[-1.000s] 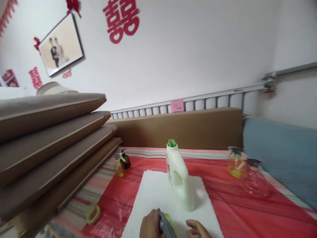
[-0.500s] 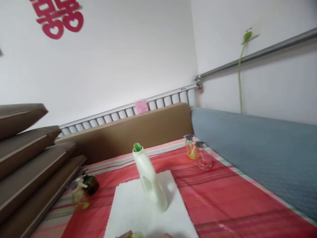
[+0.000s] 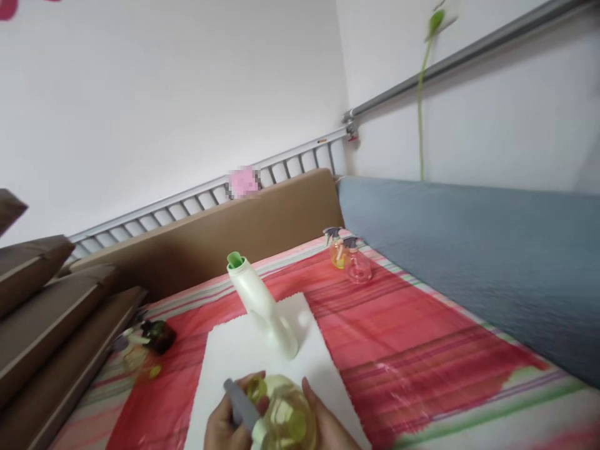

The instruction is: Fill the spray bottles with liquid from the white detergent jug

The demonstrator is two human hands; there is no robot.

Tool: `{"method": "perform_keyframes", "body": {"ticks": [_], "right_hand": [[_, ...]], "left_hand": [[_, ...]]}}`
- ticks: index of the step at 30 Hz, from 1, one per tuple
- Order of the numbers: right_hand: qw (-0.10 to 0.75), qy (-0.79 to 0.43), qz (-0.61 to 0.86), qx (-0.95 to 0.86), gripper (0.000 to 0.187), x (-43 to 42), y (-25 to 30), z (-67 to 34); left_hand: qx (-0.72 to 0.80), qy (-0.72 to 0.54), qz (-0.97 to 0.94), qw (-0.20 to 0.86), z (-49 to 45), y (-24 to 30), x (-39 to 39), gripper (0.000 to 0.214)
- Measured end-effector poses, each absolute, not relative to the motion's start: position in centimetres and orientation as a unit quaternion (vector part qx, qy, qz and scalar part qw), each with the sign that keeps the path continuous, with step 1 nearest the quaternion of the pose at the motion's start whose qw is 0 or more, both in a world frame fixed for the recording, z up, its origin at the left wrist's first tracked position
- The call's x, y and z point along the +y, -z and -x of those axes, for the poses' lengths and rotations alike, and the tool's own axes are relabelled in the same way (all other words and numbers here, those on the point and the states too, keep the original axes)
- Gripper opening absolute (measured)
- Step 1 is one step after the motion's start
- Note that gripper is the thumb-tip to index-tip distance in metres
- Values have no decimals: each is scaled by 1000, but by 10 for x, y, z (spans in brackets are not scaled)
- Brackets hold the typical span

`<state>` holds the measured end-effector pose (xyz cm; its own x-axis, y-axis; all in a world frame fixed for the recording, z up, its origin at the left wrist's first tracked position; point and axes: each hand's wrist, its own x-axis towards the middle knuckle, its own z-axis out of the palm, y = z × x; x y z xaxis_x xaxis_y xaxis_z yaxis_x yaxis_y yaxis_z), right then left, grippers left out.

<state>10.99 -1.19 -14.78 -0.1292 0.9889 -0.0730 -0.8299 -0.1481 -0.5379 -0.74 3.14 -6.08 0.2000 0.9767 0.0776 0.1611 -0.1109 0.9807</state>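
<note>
At the bottom middle of the head view, my left hand (image 3: 224, 425) is closed around the grey-and-white trigger head (image 3: 241, 403) of a spray bottle. My right hand (image 3: 328, 425) presses against the other side of its clear, rounded, yellowish body (image 3: 290, 415). A yellow-green ring-like part (image 3: 255, 388) shows by my left fingers; whether it belongs to the bottle I cannot tell. Just beyond my hands, a pale green detergent bottle (image 3: 262, 306) with a green piece in its mouth stands on a white mat (image 3: 220, 356). The lower parts of both hands are cut off by the frame.
Two spray bottles, one yellowish (image 3: 338, 253) and one pinkish (image 3: 359, 269), stand at the back right. A dark bottle (image 3: 159, 336) and a blurred spray bottle (image 3: 134, 356) are at the left. Stacked brown cushions (image 3: 56, 350) and a blue padded side (image 3: 469, 250) border the red striped cloth (image 3: 398, 350).
The view has tilted down and swung right. My hands, barely visible at the bottom edge before, have come into view with the spray bottle. The detergent bottle stays on the mat.
</note>
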Motion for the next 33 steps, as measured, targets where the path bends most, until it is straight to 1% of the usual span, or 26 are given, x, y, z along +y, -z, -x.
{"method": "perform_keyframes", "body": {"ticks": [3, 5, 7, 10, 13, 15, 18, 23, 26, 29, 33], "right_hand": [[586, -787, 169, -92, 62, -23, 139, -113], [585, -791, 170, -57, 55, -30, 133, -120], [590, -786, 177, -52, 50, -34, 130, -127], [598, -778, 179, -68, 49, -36, 129, -132], [599, -775, 181, -86, 49, -36, 131, -131], [592, -776, 195, -95, 50, -37, 134, -129], [579, -781, 208, -104, 51, -38, 138, -126], [576, -784, 198, -120, 53, -37, 141, -124], [573, -784, 205, -122, 54, -37, 140, -124], [573, -785, 206, -115, 55, -38, 138, -123], [579, -787, 187, -98, 52, -41, 135, -120]], "left_hand": [[451, -419, -611, 497, 10, 49, 29, 49], [444, -468, -594, 481, 19, 32, 32, 47], [423, -546, -570, 445, 29, 10, 35, 40], [359, -628, -544, 424, 36, -24, 35, 33], [309, -655, -528, 443, 33, -47, 29, 32], [300, -651, -521, 464, 31, -55, 24, 32], [304, -633, -513, 494, 31, -58, 19, 33], [325, -616, -514, 500, 39, -57, 19, 41], [331, -588, -529, 514, 41, -53, 22, 41], [329, -569, -553, 511, 38, -38, 25, 38], [332, -509, -615, 504, 20, 2, 33, 49]]}}
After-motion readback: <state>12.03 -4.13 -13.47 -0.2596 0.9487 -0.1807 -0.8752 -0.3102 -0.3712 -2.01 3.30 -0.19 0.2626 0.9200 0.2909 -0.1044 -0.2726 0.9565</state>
